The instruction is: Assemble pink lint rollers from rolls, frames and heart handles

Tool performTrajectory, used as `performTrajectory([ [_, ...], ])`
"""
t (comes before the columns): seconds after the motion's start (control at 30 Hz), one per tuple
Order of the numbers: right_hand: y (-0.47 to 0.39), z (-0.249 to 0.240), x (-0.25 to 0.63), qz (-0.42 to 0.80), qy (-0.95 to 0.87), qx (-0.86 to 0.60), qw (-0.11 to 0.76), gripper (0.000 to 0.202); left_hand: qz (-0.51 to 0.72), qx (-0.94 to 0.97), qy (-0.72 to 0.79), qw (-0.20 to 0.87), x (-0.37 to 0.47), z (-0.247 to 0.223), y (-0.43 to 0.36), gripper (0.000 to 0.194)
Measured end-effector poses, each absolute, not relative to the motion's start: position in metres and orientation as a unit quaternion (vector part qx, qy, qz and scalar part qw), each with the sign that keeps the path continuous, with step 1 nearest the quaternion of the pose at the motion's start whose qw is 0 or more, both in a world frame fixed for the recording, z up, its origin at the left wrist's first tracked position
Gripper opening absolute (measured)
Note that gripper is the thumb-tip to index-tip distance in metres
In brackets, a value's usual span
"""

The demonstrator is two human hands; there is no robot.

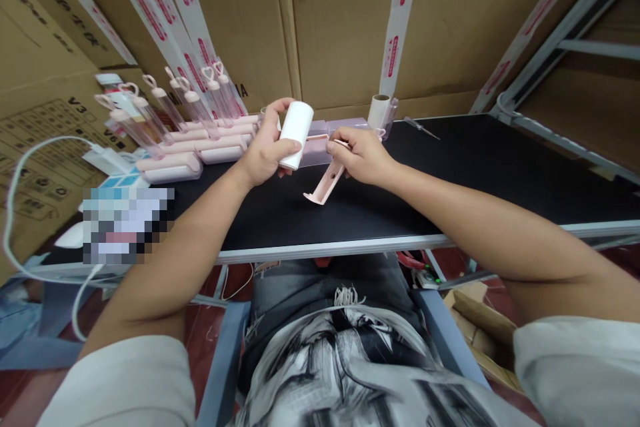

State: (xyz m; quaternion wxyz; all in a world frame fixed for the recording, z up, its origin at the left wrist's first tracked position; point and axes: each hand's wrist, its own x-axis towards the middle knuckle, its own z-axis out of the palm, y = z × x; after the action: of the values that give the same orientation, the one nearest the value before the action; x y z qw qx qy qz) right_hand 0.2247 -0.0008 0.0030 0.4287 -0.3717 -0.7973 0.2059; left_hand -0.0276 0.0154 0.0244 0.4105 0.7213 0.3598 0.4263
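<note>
My left hand (265, 150) is wrapped round a white paper roll (297, 133), which tilts a little to the right. In my right hand (363, 157) is a pale pink plastic holder (327, 181), a long hollow piece with a curved lip at its lower end. Its upper end is hidden by my fingers. The roll and the holder are apart, both held above the black table. Behind my hands lie light purple boxes or holders (347, 124), partly covered by my right hand.
Several pink holders (173, 165) and clear tubes with heart-shaped loops (167, 107) stand at the left. A cardboard tube (380, 110) stands behind my right hand. A white cable (13, 207) and a blurred-out device (127, 223) are at the left. Cardboard boxes (340, 27) wall the back.
</note>
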Motion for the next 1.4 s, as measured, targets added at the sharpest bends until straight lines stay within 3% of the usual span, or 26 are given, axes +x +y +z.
performTrajectory([
  [0.2, 0.001, -0.003, 0.220, 0.306, -0.760, -0.357, 0.448, 0.062, 0.398, 0.732, 0.350, 0.428, -0.018, 0.018, 0.010, 0.106],
  [0.37, 0.008, -0.007, 0.219, 0.259, -0.756, -0.350, 0.490, 0.074, 0.378, 0.731, 0.350, 0.447, -0.009, 0.017, 0.007, 0.099],
  [0.53, 0.013, -0.010, 0.221, 0.225, -0.758, -0.364, 0.491, 0.075, 0.366, 0.742, 0.320, 0.461, -0.003, 0.018, 0.003, 0.090],
  [0.87, 0.013, -0.016, 0.214, 0.203, -0.727, -0.396, 0.523, 0.075, 0.356, 0.755, 0.297, 0.464, 0.000, 0.015, 0.001, 0.093],
  [1.17, 0.010, -0.014, 0.213, 0.271, -0.735, -0.310, 0.539, 0.067, 0.338, 0.765, 0.301, 0.458, -0.007, 0.016, 0.005, 0.085],
  [1.4, 0.006, -0.012, 0.212, 0.192, -0.748, -0.293, 0.564, 0.067, 0.331, 0.797, 0.266, 0.428, -0.011, 0.007, 0.014, 0.089],
])
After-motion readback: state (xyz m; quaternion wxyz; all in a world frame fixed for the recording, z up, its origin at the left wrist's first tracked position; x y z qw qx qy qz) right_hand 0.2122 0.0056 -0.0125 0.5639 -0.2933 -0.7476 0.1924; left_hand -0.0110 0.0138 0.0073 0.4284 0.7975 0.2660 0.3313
